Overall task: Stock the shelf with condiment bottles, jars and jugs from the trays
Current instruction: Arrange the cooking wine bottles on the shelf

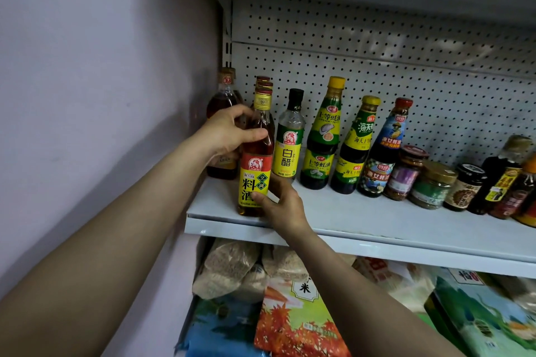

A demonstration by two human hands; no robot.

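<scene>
cooking wine bottle point(256, 159) stands at the near left edge of the shelf point(377, 220), gripped at the shoulder by the left hand point(224, 133) and pinched at the base by the right hand point(280, 203). it is best slid far, label facing near, clear of the white vinegar bottle point(288, 139) just to its right.

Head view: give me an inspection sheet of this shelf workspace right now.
Surface: white shelf, front strip bare.
Job's things: cooking wine bottle upright at the shelf's left front; white vinegar bottle, oyster sauce bottles and jars in a row toward the right.
Clutter: nothing seen.
Grippers: left hand grips the cooking wine bottle's shoulder; right hand holds its base.
Cables: nothing seen.
Surroundings: pegboard back; wall on the left; rice bags below.
</scene>
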